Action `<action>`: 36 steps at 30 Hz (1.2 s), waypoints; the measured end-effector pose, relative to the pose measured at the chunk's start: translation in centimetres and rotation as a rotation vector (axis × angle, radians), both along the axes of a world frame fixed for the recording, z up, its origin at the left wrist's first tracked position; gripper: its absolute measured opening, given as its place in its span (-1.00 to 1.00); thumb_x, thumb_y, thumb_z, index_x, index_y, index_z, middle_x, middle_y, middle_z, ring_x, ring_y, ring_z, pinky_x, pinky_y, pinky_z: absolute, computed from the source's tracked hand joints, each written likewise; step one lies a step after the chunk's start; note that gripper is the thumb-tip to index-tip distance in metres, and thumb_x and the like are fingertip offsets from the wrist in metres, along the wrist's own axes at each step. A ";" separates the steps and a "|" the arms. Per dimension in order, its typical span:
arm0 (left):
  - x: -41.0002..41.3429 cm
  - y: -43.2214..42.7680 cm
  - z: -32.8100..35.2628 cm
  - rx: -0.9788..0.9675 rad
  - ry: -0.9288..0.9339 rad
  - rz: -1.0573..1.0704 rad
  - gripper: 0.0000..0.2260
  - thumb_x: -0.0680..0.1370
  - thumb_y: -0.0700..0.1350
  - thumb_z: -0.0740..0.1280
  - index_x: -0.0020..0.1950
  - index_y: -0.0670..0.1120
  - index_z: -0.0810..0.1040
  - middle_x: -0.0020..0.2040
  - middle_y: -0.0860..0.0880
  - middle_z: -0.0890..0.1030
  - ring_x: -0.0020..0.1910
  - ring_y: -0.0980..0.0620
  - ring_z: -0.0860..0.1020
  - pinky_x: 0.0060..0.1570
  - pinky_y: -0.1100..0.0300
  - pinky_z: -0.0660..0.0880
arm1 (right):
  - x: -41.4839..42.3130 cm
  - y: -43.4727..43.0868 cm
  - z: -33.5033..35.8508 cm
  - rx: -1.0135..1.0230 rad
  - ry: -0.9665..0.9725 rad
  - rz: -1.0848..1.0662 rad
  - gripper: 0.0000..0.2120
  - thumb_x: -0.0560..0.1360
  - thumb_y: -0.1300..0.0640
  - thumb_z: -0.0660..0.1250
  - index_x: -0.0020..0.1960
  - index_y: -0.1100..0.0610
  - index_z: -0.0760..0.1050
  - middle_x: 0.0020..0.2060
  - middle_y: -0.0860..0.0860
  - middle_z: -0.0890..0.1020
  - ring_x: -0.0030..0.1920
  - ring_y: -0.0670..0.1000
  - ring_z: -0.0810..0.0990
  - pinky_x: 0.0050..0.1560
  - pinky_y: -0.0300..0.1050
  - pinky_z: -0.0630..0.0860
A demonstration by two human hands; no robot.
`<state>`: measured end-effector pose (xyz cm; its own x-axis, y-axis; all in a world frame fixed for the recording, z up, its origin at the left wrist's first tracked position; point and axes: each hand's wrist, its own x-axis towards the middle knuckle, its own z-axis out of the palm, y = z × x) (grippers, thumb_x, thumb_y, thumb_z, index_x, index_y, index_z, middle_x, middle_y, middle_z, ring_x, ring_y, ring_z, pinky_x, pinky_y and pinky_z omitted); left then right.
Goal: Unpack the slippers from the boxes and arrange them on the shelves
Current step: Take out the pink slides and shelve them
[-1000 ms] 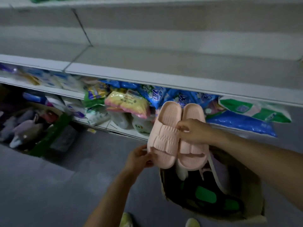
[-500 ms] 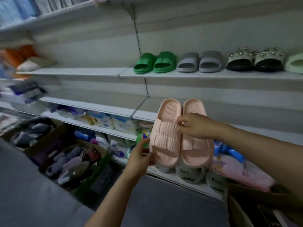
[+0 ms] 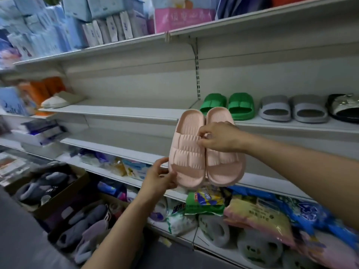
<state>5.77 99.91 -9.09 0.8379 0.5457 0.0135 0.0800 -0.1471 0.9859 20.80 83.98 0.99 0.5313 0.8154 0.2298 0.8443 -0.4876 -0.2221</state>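
In front of the white metal store shelf (image 3: 116, 111): one pair of pale pink ribbed foam slide slippers (image 3: 187, 152), held up side by side, toes down. The right hand (image 3: 219, 136) pinches both straps where they meet. The left hand (image 3: 159, 177) grips the lower outer edge of the left-side slipper between thumb and fingers. On the shelf behind are green foam slides (image 3: 227, 105) and grey slides (image 3: 293, 110). On the top shelf is a pink carton (image 3: 182, 18) with Chinese print too blurred to read.

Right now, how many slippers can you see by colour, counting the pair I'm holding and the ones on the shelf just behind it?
Pink slippers, held: 2
Green slippers: 2
Grey slippers: 2
Black slipper, cut off by the frame edge: 1
Total: 7
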 end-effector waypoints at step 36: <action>23.8 31.5 5.8 1.219 -0.310 -0.444 -0.68 0.45 0.25 0.30 0.17 0.22 0.53 0.14 0.21 0.55 0.16 0.11 0.41 0.06 0.13 0.36 | 14.4 21.3 0.6 -0.114 -0.225 -0.190 -0.56 0.34 -0.39 0.29 0.08 -0.14 0.46 0.06 -0.19 0.39 0.04 -0.13 0.38 -0.11 -0.18 0.32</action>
